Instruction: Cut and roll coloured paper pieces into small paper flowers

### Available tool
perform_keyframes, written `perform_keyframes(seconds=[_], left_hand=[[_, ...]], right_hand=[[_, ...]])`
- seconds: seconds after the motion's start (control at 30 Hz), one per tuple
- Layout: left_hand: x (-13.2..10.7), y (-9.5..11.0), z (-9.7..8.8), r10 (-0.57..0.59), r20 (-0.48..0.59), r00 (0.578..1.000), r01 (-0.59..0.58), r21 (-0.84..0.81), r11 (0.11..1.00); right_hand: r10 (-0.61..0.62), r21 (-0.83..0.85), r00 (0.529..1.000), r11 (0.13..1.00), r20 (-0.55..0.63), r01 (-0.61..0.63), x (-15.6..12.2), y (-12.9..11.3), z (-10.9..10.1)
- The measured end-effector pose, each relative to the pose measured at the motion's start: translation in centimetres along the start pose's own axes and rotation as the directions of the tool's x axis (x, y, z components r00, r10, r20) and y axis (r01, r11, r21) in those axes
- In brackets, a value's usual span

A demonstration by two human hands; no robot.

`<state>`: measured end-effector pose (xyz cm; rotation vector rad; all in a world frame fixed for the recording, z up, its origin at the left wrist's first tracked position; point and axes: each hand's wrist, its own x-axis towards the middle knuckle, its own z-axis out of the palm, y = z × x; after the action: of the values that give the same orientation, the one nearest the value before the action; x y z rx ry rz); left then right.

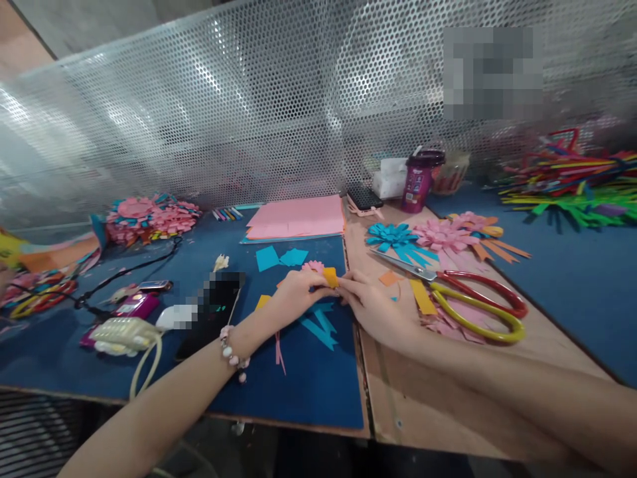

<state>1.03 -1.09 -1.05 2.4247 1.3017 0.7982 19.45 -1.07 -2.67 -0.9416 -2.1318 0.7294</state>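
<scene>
My left hand [293, 295] and my right hand [373, 309] meet over the blue mat [298, 372], fingertips pinched together on a small orange paper piece [331, 276]. A small pink paper flower [312, 266] lies just behind it. Teal paper scraps [318, 325] lie under my hands on the mat. Large scissors with red and yellow handles [472, 299] lie shut on the brown board [423, 392], just right of my right hand.
Blue [393, 236] and pink paper flowers [442, 236], pink paper sheets [298, 218], a phone [365, 198] and a purple cup [417, 179] lie behind. More flowers [149, 216] at far left. A perforated metal screen [249, 99] closes the back. Colourful paper strips [572, 179] at right.
</scene>
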Motion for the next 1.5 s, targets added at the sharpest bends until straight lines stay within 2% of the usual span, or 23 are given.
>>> perform_keyframes(seconds=[0.1, 0.2, 0.33, 0.43, 0.53, 0.63, 0.73, 0.87, 0.9, 0.97, 1.07, 1.23, 1.37, 1.5], left_hand=[[0.0, 0.2, -0.1, -0.088, -0.01, 0.996, 0.087, -0.099, 0.991], [0.1, 0.6, -0.5, -0.129, -0.032, 0.991, 0.116, -0.267, 0.957], [0.4, 1.2, -1.2, -0.18, -0.089, 0.98, 0.149, -0.275, 0.95], [0.6, 1.8, -2.3, -0.217, -0.042, 0.975, 0.193, -0.324, 0.926], [0.4, 2.3, -4.4, -0.28, 0.039, 0.959, 0.271, -0.404, 0.874], [-1.1, 2.3, -7.1, -0.433, 0.141, 0.89, 0.453, -0.375, 0.809], [-4.0, 1.4, -9.1, -0.543, 0.285, 0.79, 0.612, -0.319, 0.724], [-8.2, -0.3, -9.7, -0.692, 0.354, 0.629, 0.777, -0.311, 0.547], [-8.9, -0.5, -9.6, -0.709, 0.373, 0.598, 0.8, -0.318, 0.508], [-9.7, -0.6, -9.4, -0.719, 0.406, 0.564, 0.825, -0.311, 0.472], [-9.5, 0.0, -9.2, -0.714, 0.443, 0.543, 0.84, -0.267, 0.473], [-8.4, 1.0, -8.9, -0.692, 0.488, 0.532, 0.843, -0.222, 0.491], [-8.4, 0.8, -8.5, -0.695, 0.506, 0.511, 0.858, -0.248, 0.45], [-8.5, 0.5, -8.3, -0.69, 0.51, 0.513, 0.858, -0.284, 0.428]], right_hand=[[-0.007, 0.025, 0.999, 1.0, -0.033, 0.007, 0.2, 0.2, 0.0], [-0.034, 0.044, 0.998, 0.998, -0.053, 0.036, 0.3, 0.4, 0.0], [-0.064, 0.057, 0.996, 0.996, -0.068, 0.068, 0.2, 0.2, 0.0], [-0.071, 0.073, 0.995, 0.994, -0.07, 0.076, 0.1, -0.3, -0.1], [-0.057, 0.069, 0.996, 0.996, -0.066, 0.061, 0.0, -0.8, -0.3], [-0.041, 0.078, 0.998, 0.996, -0.048, 0.045, 0.0, -1.1, -0.5], [0.005, 0.124, 0.999, 0.992, -0.04, 0.0, 0.0, -0.9, -0.5], [0.082, 0.142, 0.996, 0.987, -0.021, -0.078, 0.3, -0.2, -0.2], [0.089, 0.139, 0.996, 0.987, -0.021, -0.085, 0.4, 0.0, -0.1], [0.094, 0.133, 0.995, 0.987, -0.02, -0.091, 0.5, 0.3, 0.0], [0.093, 0.134, 0.995, 0.987, -0.021, -0.089, 0.5, 0.4, 0.1], [0.091, 0.13, 0.996, 0.988, -0.016, -0.088, 0.3, 0.3, -0.1], [0.118, 0.13, 0.993, 0.984, 0.002, -0.118, 0.2, 0.2, -0.1], [0.139, 0.109, 0.99, 0.984, 0.004, -0.139, 0.1, 0.4, -0.1]])
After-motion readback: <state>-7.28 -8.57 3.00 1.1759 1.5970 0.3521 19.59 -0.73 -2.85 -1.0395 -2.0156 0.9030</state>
